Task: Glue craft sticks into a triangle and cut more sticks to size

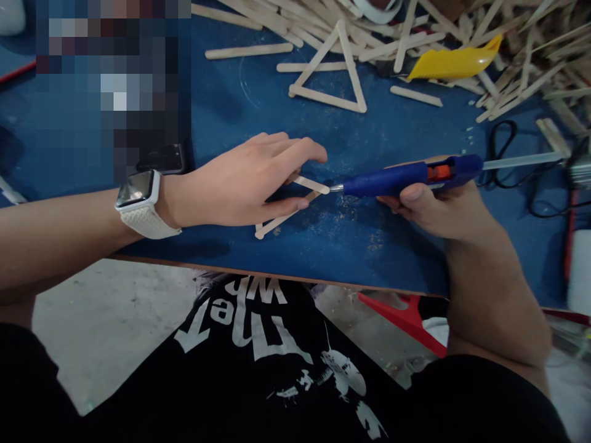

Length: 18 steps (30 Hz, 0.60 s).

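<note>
My right hand (434,206) is wrapped round a blue hot glue gun (388,179), with a pale glue stick (521,161) sticking out of its back end. The gun's metal nozzle meets the corner of a small frame of wooden craft sticks (281,223). Over that frame lies my left hand (252,178), gripping it with the thumb on one stick and the fingers behind another. Part of the frame is hidden under the palm. A finished-looking triangle of craft sticks (353,67) rests farther back on the blue table.
Loose craft sticks (249,51) are heaped along the back and right of the table (221,123). A yellow utility knife (455,61) lies among them. A black cable (501,132) curls at the right. The table's front edge runs close below my hands.
</note>
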Each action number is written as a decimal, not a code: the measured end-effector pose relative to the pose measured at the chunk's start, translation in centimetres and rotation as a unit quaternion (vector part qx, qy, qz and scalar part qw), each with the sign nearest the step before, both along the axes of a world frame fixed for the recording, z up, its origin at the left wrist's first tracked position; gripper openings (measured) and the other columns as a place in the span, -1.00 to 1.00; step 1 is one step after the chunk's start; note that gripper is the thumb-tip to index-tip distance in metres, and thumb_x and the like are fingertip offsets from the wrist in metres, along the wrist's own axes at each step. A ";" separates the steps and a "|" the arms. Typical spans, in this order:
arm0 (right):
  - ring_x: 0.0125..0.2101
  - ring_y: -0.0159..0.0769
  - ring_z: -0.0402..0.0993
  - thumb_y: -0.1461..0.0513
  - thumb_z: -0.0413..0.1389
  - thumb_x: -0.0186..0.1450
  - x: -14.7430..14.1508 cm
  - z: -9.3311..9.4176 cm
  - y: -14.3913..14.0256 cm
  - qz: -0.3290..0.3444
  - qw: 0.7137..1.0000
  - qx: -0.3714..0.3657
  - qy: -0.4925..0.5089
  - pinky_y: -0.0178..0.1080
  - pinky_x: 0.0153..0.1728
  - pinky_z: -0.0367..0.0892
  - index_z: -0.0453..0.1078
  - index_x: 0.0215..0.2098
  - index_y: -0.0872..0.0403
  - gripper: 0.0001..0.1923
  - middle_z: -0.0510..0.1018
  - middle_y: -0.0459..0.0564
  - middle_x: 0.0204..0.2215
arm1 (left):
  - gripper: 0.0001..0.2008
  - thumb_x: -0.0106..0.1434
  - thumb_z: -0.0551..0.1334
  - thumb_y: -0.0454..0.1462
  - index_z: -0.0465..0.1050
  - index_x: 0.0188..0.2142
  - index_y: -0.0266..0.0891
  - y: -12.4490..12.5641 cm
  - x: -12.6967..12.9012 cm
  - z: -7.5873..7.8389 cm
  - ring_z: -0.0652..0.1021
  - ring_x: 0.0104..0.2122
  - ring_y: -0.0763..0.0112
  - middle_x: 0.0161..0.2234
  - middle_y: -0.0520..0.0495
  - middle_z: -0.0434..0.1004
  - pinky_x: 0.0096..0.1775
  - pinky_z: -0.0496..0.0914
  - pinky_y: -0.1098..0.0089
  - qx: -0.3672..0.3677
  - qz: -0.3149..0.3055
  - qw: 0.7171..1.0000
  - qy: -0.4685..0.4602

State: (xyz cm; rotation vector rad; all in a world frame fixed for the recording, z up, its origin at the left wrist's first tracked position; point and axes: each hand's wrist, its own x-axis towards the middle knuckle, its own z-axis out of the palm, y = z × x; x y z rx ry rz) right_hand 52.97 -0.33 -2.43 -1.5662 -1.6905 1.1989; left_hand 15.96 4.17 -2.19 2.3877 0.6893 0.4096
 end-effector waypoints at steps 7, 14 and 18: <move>-0.54 -0.26 0.53 -0.63 0.33 0.33 -0.6 0.4 0.1 0.052 0.998 0.022 -0.007 -0.21 -0.56 0.38 0.64 -0.43 -0.01 -0.10 0.60 0.03 -0.57 | -0.52 0.74 0.27 -0.15 0.43 0.54 -0.18 -0.1 0.1 0.3 0.72 0.04 0.03 0.07 -0.26 0.76 0.28 0.64 -0.18 0.004 0.012 1.000 0.019; -0.55 -0.27 0.51 -0.58 0.34 0.39 -0.4 0.3 0.2 0.061 0.998 0.030 -0.005 -0.23 -0.57 0.36 0.66 -0.41 -0.01 -0.14 0.60 0.03 -0.56 | -0.53 0.73 0.26 -0.16 0.42 0.52 -0.18 0.0 0.1 0.4 0.72 0.03 0.02 0.06 -0.26 0.76 0.27 0.64 -0.19 0.004 0.008 1.000 0.014; -0.55 -0.27 0.49 -0.57 0.36 0.37 -0.1 0.1 0.1 0.057 0.998 0.034 -0.014 -0.24 -0.59 0.32 0.64 -0.43 -0.01 -0.15 0.60 0.01 -0.57 | -0.52 0.73 0.25 -0.14 0.41 0.53 -0.18 0.0 0.1 0.4 0.72 0.04 0.00 0.07 -0.28 0.76 0.27 0.63 -0.20 0.001 0.005 1.000 0.016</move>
